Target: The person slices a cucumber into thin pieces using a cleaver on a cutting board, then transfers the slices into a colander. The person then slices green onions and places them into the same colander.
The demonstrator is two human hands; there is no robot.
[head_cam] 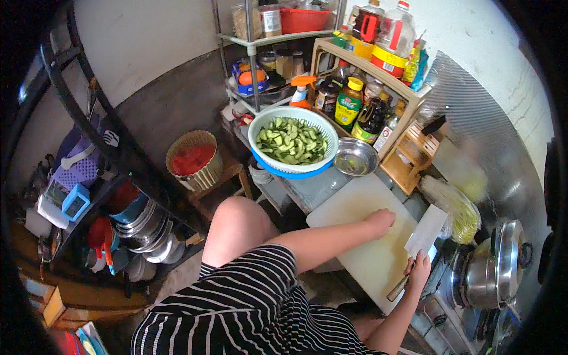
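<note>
A pale plastic cutting board [341, 204] lies before me on the grey counter. My left hand [380, 224] is over its far half, fingers curled in, and no object shows in it. At the board's right edge my right hand [419, 270] grips a cleaver [427, 228] where blade and handle meet. The broad blade points away from me, past the board's edge, and the wooden handle juts back toward me. Beyond the board stands a white colander [256, 151] heaped with sliced cucumber [290, 142], set in a blue basin [293, 174]. Beside it is a steel bowl [356, 157].
Sauce bottles [348, 104] fill a wooden shelf [377, 62] at the back. A wooden knife block [410, 153], a plastic bag of greens [461, 217] and a lidded steel pot [483, 270] line the right side. To the left are a bin [202, 175] and a dark rack [128, 164].
</note>
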